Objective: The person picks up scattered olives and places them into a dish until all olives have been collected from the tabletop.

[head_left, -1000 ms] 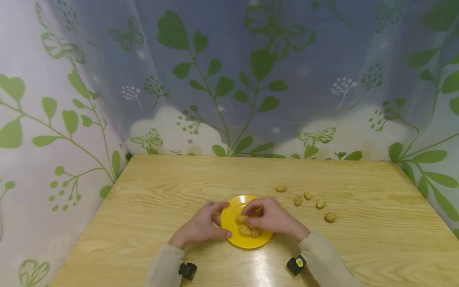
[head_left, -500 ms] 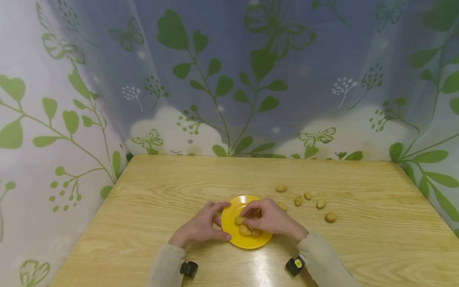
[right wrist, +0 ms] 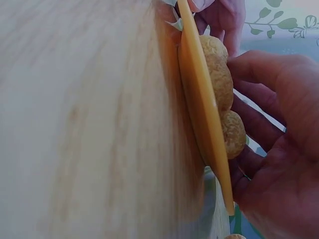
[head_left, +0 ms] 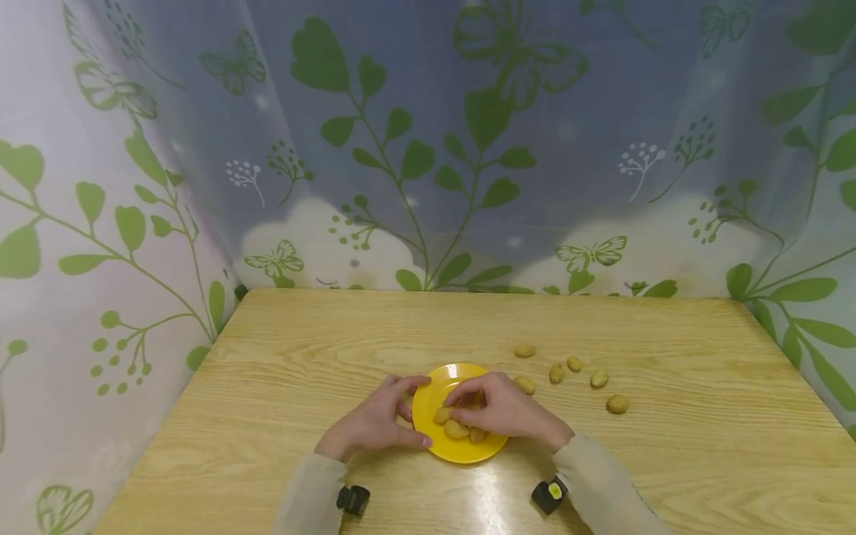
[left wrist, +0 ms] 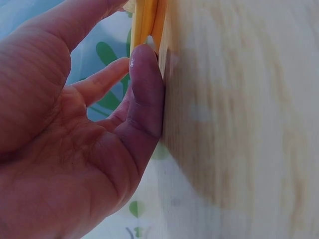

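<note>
A yellow plate [head_left: 461, 452] lies on the table with several small potatoes [head_left: 457, 429] on it. My left hand [head_left: 374, 420] holds the plate's left side, thumb at the near rim and index finger at the far rim. Above the plate my right hand [head_left: 498, 405] pinches one small potato [head_left: 442, 414] between thumb and fingertips, close beside the others. In the right wrist view, potatoes [right wrist: 232, 134] sit in a row on the plate, and the thumb touches the top one. The right hand hides part of the plate.
Several loose potatoes [head_left: 599, 379] are scattered on the wooden table [head_left: 301, 334] to the right of the plate, one [head_left: 524, 385] lying just behind the right hand. A leaf-patterned curtain [head_left: 428, 148] hangs behind the table and on both sides.
My right hand has shifted slightly left and down with the pinched potato, which now lies nearer the others on the plate. The left hand has stayed nearly still at the rim.
</note>
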A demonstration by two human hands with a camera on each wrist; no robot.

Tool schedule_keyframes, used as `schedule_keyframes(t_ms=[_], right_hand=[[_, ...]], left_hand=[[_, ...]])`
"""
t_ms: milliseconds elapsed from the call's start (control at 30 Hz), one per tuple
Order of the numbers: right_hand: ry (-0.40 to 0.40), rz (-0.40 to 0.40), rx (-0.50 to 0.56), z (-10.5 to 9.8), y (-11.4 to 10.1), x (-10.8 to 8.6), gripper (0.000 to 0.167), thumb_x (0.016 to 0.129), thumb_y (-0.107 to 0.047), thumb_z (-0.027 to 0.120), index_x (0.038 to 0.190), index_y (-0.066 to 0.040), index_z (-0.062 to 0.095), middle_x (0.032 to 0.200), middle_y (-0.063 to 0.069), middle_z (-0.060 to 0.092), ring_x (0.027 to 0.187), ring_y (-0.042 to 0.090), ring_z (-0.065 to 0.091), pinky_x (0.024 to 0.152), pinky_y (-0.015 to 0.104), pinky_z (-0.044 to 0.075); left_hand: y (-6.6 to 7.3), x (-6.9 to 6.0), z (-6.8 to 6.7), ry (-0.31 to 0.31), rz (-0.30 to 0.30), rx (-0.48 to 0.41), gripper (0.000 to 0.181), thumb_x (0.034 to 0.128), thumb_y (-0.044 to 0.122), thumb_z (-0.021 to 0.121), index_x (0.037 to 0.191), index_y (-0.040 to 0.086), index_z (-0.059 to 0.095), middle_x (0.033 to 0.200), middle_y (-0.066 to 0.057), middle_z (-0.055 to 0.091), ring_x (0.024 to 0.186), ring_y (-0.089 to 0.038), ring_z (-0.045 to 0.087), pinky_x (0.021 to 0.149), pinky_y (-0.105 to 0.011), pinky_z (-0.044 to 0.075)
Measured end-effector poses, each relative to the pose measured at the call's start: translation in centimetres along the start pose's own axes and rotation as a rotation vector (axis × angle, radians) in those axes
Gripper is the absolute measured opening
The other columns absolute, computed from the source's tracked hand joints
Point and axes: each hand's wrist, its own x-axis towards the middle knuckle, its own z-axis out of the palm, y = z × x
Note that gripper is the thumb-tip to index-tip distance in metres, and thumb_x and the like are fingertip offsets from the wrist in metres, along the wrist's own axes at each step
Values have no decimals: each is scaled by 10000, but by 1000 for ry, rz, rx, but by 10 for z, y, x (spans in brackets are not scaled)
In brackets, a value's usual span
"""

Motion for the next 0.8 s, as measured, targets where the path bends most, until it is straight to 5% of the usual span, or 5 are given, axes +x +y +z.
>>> schedule_keyframes(t_ms=[467, 800], right_hand=[[116, -25, 35, -8, 2, -12, 160, 956, -171, 711, 1095, -123, 775, 1058, 32, 770, 950, 121, 688, 834, 247, 559], [205, -7, 39, -24, 5, -30, 172, 970, -169, 699, 1123, -124, 763, 1123, 42, 757, 999, 120, 694, 809, 267, 582]], left_hand=[[1, 0, 0, 0, -3, -14, 878, 791, 322, 894, 1532, 183, 443, 1402, -143, 447, 977, -150, 586, 878, -337, 489], [3, -1, 0, -1, -1, -13, 881, 782, 317, 901, 1528, 200, 447, 1404, -136, 447, 981, -157, 568, 855, -338, 483]])
